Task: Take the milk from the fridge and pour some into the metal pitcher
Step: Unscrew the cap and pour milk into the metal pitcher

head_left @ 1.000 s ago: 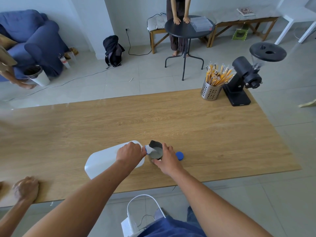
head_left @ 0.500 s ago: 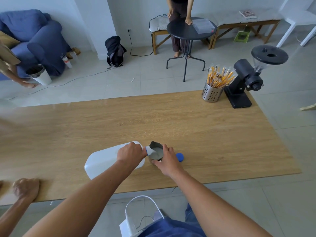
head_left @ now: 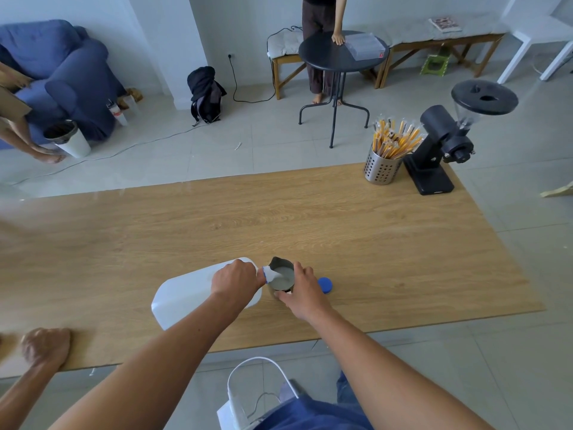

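Note:
A white plastic milk jug is tipped nearly flat over the wooden table, its blue-ringed spout over the rim of the small metal pitcher. Milk streams from the spout into the pitcher, which holds a pool of white milk. My left hand grips the jug near its neck. My right hand wraps the pitcher's right side and steadies it on the table. The jug's blue cap lies on the table just right of my right hand.
A perforated metal cup of straws and a black coffee grinder stand at the table's far right corner. Another person's hand rests on the near left edge. Beyond the table, a person stands at a round black side table.
The jug and both hands hold nearly the same pose while milk keeps flowing into the pitcher. The person at the round table has shifted and taken one hand off it.

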{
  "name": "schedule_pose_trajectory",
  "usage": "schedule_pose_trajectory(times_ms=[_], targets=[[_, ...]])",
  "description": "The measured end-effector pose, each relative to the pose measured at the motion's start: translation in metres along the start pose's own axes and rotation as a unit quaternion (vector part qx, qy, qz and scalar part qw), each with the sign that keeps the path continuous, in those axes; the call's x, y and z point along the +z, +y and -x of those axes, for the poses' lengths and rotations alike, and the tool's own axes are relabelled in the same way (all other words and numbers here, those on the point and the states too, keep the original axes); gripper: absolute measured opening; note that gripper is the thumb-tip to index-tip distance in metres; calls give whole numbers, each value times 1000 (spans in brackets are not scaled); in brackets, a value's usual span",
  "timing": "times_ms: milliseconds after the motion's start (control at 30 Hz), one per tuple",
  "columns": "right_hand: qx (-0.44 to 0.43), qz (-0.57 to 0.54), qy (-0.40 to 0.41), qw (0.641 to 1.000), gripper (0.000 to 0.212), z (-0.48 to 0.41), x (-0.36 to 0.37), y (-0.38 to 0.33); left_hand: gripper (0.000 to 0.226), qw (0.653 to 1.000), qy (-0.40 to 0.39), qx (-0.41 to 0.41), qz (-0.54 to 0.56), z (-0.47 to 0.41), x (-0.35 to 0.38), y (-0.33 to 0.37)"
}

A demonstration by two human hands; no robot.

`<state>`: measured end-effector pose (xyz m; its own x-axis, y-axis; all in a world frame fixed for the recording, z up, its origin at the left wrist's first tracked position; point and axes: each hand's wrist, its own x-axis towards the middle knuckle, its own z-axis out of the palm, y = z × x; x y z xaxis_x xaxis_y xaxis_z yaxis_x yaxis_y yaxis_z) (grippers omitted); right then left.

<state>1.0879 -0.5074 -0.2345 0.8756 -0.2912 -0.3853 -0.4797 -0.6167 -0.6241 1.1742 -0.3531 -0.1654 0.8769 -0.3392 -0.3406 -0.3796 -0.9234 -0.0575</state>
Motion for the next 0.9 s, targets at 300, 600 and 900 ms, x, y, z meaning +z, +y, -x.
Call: schedule_pose_trajectory(times_ms=[300, 600, 900], targets=[[-1, -7, 2, 1000, 87, 1, -1, -1, 62, 1000, -4, -5, 14, 1, 0, 1], [2, -8, -3, 1000, 90, 2, -2, -1, 62, 1000, -2, -1, 19, 1, -3, 3], [2, -9, -4, 1000, 92, 2, -3, -2, 62, 1000, -1, 2, 11, 1, -1, 3]])
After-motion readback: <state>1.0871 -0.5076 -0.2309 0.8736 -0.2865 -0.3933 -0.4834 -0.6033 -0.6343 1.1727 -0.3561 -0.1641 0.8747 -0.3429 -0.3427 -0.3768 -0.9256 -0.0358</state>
